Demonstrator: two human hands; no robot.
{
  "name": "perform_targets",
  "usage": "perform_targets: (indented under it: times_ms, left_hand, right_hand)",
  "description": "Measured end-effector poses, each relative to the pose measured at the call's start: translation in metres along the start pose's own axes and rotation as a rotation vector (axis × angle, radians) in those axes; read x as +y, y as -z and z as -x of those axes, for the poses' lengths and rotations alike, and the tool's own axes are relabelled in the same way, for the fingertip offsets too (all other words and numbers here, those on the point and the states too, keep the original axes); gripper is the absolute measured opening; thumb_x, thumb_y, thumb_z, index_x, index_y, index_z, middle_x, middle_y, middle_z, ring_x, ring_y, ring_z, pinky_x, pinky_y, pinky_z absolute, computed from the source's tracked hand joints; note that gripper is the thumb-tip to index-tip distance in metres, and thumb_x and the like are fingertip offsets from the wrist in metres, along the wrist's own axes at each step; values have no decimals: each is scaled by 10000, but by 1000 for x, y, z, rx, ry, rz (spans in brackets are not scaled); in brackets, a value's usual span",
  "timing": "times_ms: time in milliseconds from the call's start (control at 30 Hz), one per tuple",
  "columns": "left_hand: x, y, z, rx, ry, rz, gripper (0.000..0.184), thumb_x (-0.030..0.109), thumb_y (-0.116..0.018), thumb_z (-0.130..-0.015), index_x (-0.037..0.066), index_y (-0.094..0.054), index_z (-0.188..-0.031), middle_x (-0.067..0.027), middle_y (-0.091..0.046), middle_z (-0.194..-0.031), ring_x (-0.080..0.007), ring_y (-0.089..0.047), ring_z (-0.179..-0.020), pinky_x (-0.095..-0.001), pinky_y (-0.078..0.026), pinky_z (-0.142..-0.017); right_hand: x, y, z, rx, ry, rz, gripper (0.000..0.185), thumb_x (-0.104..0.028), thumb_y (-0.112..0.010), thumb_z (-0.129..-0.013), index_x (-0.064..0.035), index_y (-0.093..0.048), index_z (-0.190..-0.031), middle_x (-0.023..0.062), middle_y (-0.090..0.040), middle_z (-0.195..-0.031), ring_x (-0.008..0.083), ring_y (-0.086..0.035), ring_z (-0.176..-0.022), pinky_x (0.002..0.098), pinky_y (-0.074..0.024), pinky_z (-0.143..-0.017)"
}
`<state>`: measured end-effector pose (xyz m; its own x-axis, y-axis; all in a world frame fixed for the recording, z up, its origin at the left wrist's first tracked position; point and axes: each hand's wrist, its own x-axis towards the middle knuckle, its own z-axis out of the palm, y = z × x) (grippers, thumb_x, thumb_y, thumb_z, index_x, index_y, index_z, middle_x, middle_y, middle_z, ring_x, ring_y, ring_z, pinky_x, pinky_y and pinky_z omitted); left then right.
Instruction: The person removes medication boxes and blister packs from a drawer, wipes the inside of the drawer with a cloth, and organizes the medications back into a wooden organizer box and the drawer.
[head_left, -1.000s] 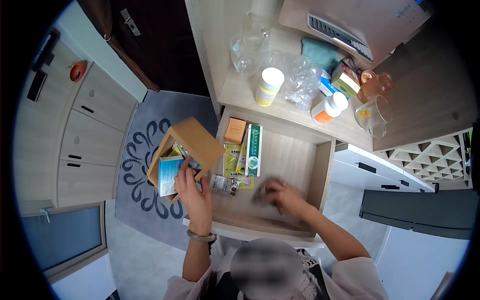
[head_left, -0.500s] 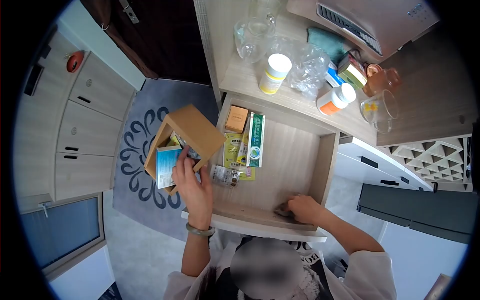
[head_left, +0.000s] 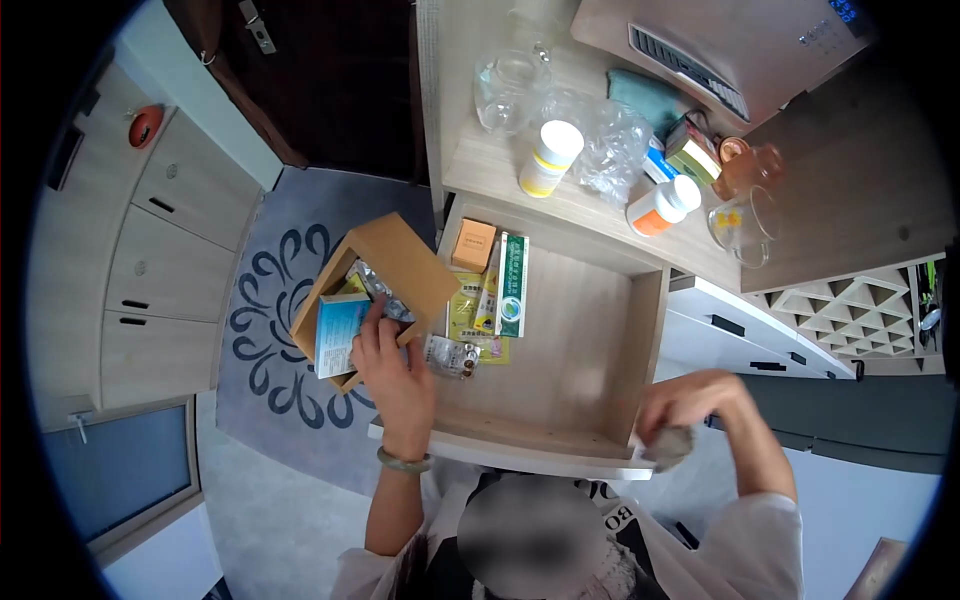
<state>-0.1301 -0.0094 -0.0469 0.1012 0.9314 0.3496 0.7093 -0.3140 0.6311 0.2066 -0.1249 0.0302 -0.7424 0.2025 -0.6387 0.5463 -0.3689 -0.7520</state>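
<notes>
My left hand (head_left: 392, 375) grips the near wall of an open cardboard box (head_left: 410, 265), fingers inside and thumb outside. The box tilts over the drawer's left side. In it stand a blue and white medicine box (head_left: 340, 335) and silver blister packs (head_left: 385, 290), partly covered by my fingers. Beyond the right front corner of the pulled-out drawer (head_left: 575, 390), my right hand (head_left: 685, 405) is closed on a crumpled greyish cloth (head_left: 670, 447), slightly blurred. Along the drawer's left lie a small orange-brown box (head_left: 473, 244), a green and white carton (head_left: 513, 285), yellow packets (head_left: 463, 305) and a blister pack (head_left: 452, 356).
On the shelf above the drawer stand two white-capped bottles (head_left: 551, 158) (head_left: 664, 205), a glass pitcher (head_left: 510, 90), a crumpled clear plastic bag (head_left: 610, 145), a drinking glass (head_left: 748, 222) and small cartons (head_left: 692, 150). A patterned rug (head_left: 290, 400) covers the floor at left.
My right hand has lifted the cloth from the drawer's front right floor and carried it right, past the drawer's side. My left hand keeps its hold on the cardboard box.
</notes>
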Motion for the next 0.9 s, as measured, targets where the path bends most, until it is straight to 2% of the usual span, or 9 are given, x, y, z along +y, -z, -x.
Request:
perform_targets:
  times_ms: [33, 67, 100, 133, 267, 400, 600, 733, 900]
  left_hand:
    - [0, 1, 1, 4, 5, -5, 231, -15, -607, -789, 0, -519, -1002, -135, -527, -1323, -345, -501, -1033, -460, -371, -911]
    - [-1, 0, 1, -3, 3, 5, 231, -15, -607, -789, 0, -519, -1002, -135, -527, -1323, -345, -501, -1033, -460, -371, -911]
    - [-1, 0, 0, 6, 4, 6, 232, -10, -606, -795, -2, -519, -1010, -138, -527, -1321, -351, -498, -1043, -468, -372, -916]
    - [-1, 0, 0, 14, 4, 6, 234, -5, -606, -801, -4, -520, -1018, -141, -527, -1320, -357, -496, -1052, -476, -373, -921]
    - [0, 1, 0, 17, -17, 18, 231, 9, -601, -821, -9, -520, -1037, -149, -535, -1309, -360, -493, -1064, -471, -375, -924]
    - [-2, 0, 1, 12, -21, 26, 224, 8, -602, -823, -12, -518, -1029, -146, -532, -1313, -355, -497, -1050, -472, -375, -915]
    - [-1, 5, 2, -22, -7, -9, 275, 30, -605, -846, -46, -516, -1095, -156, -542, -1283, -355, -503, -1052, -440, -398, -915]
    - [-3, 2, 3, -22, 11, -25, 294, 23, -607, -841, -47, -518, -1112, -153, -541, -1289, -352, -505, -1067, -437, -405, -914]
    - [2, 3, 2, -15, 30, -19, 299, 20, -608, -840, -45, -519, -1118, -150, -539, -1295, -351, -505, -1074, -437, -408, -917]
  right_hand:
    - [18, -13, 33, 156, 127, -353, 165, -52, -566, -698, 66, -635, -791, 137, -651, -782, 200, -584, -706, 342, -478, -665]
    - [8, -23, 54, 329, -240, -273, 207, -98, -610, -694, 64, -666, -811, 135, -635, -714, 176, -575, -665, 349, -486, -659]
    - [49, -38, 76, 572, -444, 65, 228, -116, -622, -696, 59, -680, -830, 146, -643, -685, 196, -627, -665, 347, -501, -667]
    - [31, -61, 64, 778, -1124, 721, 225, -98, -580, -673, 49, -675, -814, 173, -657, -702, 255, -664, -716, 341, -500, -676]
    - [-24, -64, 72, 1312, -439, 178, 207, 47, -506, -702, -1, -691, -781, 173, -680, -825, 328, -659, -839, 420, -498, -774]
    - [-40, -37, -12, 1504, -179, 712, 322, 68, -592, -653, -47, -665, -944, 112, -604, -918, 306, -582, -929, 412, -437, -866]
    - [75, -7, -122, 1164, -780, 1301, 425, -140, -529, -879, -6, -491, -1281, 250, -564, -1191, 298, -607, -1052, 430, -382, -1033]
    - [74, -34, -120, 945, -679, 1270, 337, -132, -542, -863, -2, -545, -1174, 136, -644, -813, 258, -659, -803, 479, -373, -1057]
    - [48, -64, -110, 603, -398, 1231, 344, -81, -616, -730, -37, -573, -1068, 131, -654, -781, 284, -670, -820, 467, -421, -1010]
